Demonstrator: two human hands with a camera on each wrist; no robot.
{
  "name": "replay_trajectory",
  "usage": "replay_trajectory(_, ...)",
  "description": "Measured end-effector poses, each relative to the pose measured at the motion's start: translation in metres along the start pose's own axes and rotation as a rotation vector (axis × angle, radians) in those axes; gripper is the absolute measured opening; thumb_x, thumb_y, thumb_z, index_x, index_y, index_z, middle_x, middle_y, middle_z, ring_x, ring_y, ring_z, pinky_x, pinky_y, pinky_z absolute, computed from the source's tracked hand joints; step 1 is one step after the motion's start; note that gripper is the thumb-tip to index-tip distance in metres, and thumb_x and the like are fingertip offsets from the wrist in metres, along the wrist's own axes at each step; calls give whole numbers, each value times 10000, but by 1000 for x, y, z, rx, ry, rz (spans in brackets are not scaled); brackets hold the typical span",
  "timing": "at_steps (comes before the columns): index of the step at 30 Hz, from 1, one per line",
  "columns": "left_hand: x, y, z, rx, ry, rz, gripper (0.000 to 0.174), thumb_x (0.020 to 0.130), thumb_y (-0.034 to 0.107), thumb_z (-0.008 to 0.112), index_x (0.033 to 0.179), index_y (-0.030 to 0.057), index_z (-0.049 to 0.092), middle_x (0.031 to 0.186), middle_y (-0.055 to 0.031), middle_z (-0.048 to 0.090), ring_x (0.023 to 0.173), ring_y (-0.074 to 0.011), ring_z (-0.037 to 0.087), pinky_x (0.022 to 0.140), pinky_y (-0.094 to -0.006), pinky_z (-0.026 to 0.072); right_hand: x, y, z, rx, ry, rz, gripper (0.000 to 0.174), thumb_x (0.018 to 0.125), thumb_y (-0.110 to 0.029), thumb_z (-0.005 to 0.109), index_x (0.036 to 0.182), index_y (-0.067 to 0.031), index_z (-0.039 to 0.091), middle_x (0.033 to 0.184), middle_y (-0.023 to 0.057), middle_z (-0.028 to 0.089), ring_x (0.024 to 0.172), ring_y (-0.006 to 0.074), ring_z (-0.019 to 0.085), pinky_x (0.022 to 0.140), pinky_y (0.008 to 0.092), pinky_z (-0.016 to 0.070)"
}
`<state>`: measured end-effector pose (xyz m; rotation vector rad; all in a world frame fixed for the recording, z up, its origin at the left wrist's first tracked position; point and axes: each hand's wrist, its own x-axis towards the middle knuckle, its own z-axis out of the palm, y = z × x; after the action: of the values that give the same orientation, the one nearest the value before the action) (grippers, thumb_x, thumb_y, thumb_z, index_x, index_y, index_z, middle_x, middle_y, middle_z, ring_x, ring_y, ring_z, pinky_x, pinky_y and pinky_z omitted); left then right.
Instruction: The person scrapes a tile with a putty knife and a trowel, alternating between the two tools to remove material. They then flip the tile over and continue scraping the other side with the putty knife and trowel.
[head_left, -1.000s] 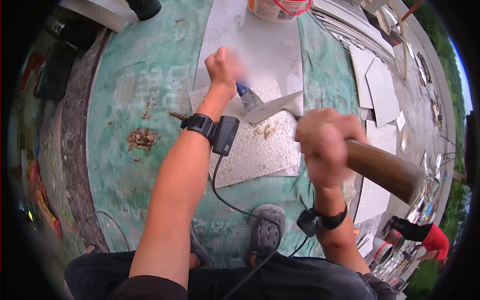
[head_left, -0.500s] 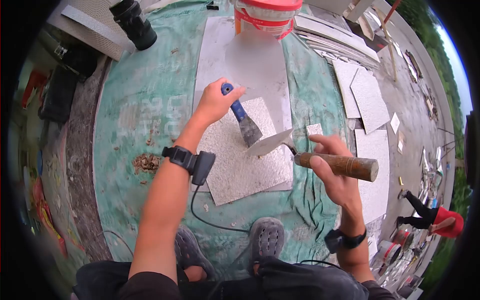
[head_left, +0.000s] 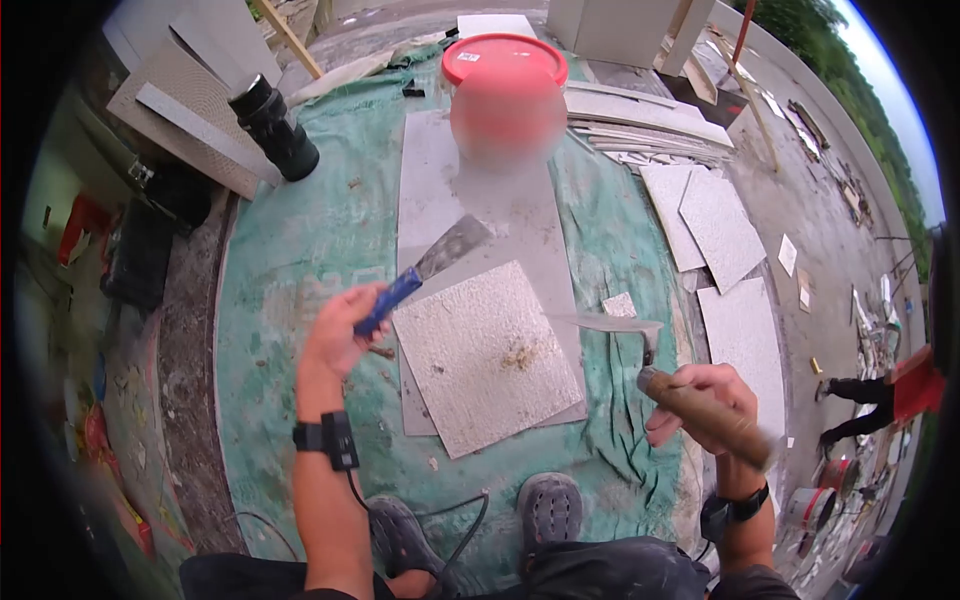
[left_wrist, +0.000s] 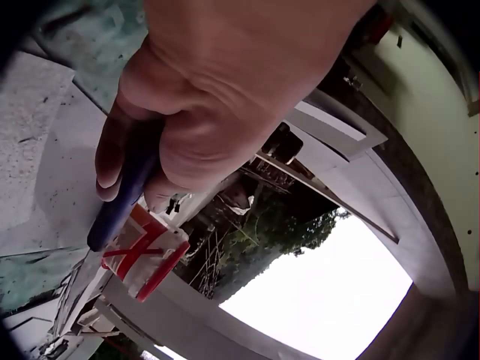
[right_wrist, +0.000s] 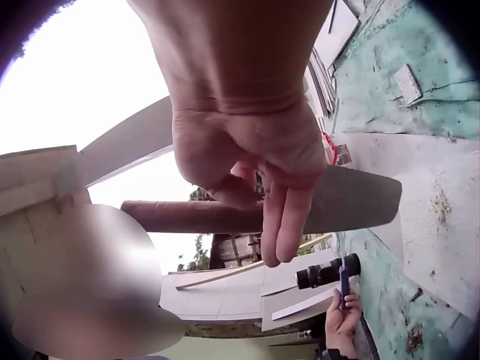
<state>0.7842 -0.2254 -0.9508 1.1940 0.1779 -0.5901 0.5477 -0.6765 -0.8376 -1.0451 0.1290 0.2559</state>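
Note:
My left hand (head_left: 343, 328) grips the blue handle of a putty knife (head_left: 452, 248), its metal blade angled up and right past the corner of a square rough-textured panel (head_left: 470, 390). In the left wrist view the fingers (left_wrist: 109, 161) curl round that handle. On the right, my right hand (head_left: 722, 400) holds a trowel (head_left: 612, 323) by its wooden handle, the blade pointing left over the panel's right side. The right wrist view shows two fingers (right_wrist: 285, 225) extended past the handle. A patch of brown crumbs (head_left: 520, 357) marks the panel, which lies on a longer grey board (head_left: 500, 235).
Beyond the board stands a bucket with a red lid (head_left: 505, 55). A black cylinder (head_left: 275, 135) is at far left. Stacked strips (head_left: 650, 112) and pale panels (head_left: 725, 225) lie right, with a small offcut (head_left: 620, 304) nearer. Another person (head_left: 905, 390) stands far right.
The putty knife and trowel blades, together over the panel earlier, are now apart. My left hand has moved left, turning its blade upward; my right hand has drawn back. The head view has tilted up.

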Motion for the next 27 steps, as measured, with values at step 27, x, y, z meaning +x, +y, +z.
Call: replay_trajectory(27, -41, -83, 107, 299, -225, 15, 194, 1079, 207, 578, 1052, 15, 578, 815, -34, 611, 576, -80, 537, 506, -264, 417, 29, 64, 12, -1279, 206, -23, 317, 943, -296, 755, 1042, -23, 629, 737, 165, 693, 680, 357, 695, 622, 434, 527)
